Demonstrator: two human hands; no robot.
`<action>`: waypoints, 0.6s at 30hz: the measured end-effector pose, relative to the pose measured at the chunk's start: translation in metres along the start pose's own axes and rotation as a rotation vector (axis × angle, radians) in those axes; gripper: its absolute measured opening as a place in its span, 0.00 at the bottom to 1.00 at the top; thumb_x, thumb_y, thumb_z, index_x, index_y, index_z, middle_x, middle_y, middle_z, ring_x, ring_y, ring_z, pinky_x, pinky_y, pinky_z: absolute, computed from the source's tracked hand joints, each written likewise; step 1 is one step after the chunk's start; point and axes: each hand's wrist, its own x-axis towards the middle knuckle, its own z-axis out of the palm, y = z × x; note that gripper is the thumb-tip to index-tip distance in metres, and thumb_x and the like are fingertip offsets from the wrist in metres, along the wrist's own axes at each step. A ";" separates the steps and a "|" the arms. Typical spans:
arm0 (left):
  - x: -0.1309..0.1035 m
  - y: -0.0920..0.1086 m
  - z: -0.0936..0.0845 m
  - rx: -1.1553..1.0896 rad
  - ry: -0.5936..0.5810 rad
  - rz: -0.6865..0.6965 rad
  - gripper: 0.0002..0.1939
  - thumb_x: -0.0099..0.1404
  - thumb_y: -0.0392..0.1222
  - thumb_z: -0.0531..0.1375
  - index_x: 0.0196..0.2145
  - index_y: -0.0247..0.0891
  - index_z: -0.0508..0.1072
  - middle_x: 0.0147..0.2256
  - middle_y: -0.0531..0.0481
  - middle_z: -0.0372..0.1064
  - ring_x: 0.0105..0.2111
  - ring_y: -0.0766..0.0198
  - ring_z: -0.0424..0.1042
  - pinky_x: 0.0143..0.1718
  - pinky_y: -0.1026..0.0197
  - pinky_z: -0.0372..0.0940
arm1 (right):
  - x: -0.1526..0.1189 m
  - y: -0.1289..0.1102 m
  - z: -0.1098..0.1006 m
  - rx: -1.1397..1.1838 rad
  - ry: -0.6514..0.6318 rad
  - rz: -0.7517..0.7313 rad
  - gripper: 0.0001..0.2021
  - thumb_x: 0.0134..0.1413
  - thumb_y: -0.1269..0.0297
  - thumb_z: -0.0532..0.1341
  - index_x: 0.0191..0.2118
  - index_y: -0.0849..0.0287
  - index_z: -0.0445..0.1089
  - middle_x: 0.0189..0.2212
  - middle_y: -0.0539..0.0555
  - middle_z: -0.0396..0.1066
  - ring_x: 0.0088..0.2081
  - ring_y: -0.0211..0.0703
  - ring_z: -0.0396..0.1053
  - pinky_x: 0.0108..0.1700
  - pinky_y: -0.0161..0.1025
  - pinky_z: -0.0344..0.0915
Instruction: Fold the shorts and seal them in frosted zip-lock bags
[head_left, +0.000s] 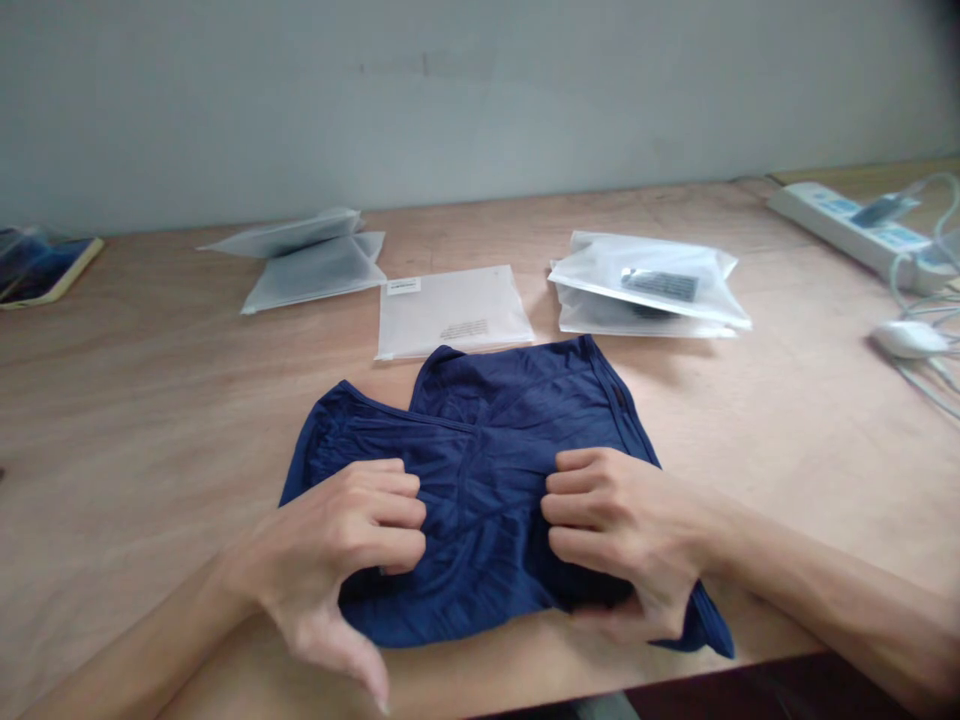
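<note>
Pale wall (450,120), plain, behind; wooden tabletop (150,380), by which all items are carried.

Item, principal: dark blue garment (495,500), laid out between and beneath the two hands, at the near side of the tabletop. No single long axis can be firmly assigned, the cloth being spread wide, with its far side split by a notch left of centre. Both hands are placed on its nearer half, one toward each side; neither can be called clearly nearer.

Left hand (337,530): fingers curled on the cloth, thumb spread toward the person, past the garment's near edge; whether fabric is gripped cannot be told. Right hand (622,520): fingers curled likewise, thumb set low by the near hem; a grip cannot be confirmed. By the right wrist, a loose corner of cloth is pointed toward the tabletop's near edge, to which the hem is set close.

Beyond the garment, three groups of frosted pouches: left pouches (315,270), middle pouch (450,310), right pouches (637,285). By the middle pouch the far side is most closely bounded; wider margins of wood are shown left and right. Far right: white power strip (847,228), white adapter (911,338) and cables. Far left: flat dark-faced item (45,270).
</note>
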 end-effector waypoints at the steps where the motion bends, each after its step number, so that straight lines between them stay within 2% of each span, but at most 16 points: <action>1: 0.000 0.000 -0.001 -0.009 -0.021 -0.015 0.32 0.63 0.73 0.61 0.25 0.41 0.59 0.23 0.53 0.55 0.25 0.62 0.55 0.28 0.54 0.49 | 0.000 -0.001 0.000 0.006 -0.024 0.007 0.10 0.48 0.57 0.60 0.25 0.53 0.59 0.22 0.48 0.60 0.24 0.41 0.53 0.28 0.44 0.47; 3: 0.000 -0.001 -0.003 -0.035 -0.069 -0.031 0.28 0.63 0.68 0.63 0.28 0.40 0.62 0.25 0.52 0.60 0.27 0.61 0.58 0.29 0.54 0.51 | 0.000 -0.002 -0.001 0.026 -0.049 0.025 0.05 0.45 0.63 0.59 0.25 0.53 0.59 0.23 0.48 0.62 0.24 0.41 0.52 0.28 0.44 0.48; 8: 0.001 -0.001 -0.011 -0.132 -0.119 -0.040 0.06 0.63 0.41 0.61 0.30 0.40 0.67 0.28 0.50 0.66 0.30 0.60 0.62 0.33 0.53 0.54 | 0.000 -0.002 -0.003 0.094 -0.055 0.071 0.05 0.41 0.68 0.57 0.25 0.53 0.57 0.23 0.48 0.61 0.25 0.40 0.52 0.29 0.43 0.51; 10: 0.002 0.000 -0.016 -0.189 -0.132 -0.045 0.05 0.63 0.37 0.59 0.29 0.41 0.67 0.29 0.50 0.68 0.31 0.60 0.64 0.35 0.53 0.57 | 0.000 0.000 -0.003 0.137 -0.045 0.088 0.07 0.40 0.69 0.57 0.25 0.53 0.56 0.23 0.48 0.61 0.25 0.40 0.54 0.30 0.43 0.51; 13: 0.004 0.000 -0.023 -0.296 -0.136 -0.057 0.07 0.68 0.40 0.58 0.30 0.41 0.68 0.30 0.49 0.72 0.32 0.60 0.68 0.40 0.52 0.61 | -0.001 0.002 -0.008 0.285 -0.017 0.135 0.08 0.40 0.69 0.56 0.25 0.53 0.53 0.22 0.47 0.60 0.26 0.39 0.56 0.32 0.42 0.53; 18: 0.000 -0.004 -0.029 -0.481 -0.097 -0.093 0.22 0.77 0.55 0.49 0.30 0.40 0.67 0.28 0.46 0.71 0.31 0.59 0.70 0.39 0.54 0.64 | -0.006 0.006 -0.025 0.544 -0.003 0.315 0.04 0.43 0.68 0.55 0.28 0.54 0.58 0.23 0.46 0.61 0.26 0.37 0.59 0.32 0.37 0.56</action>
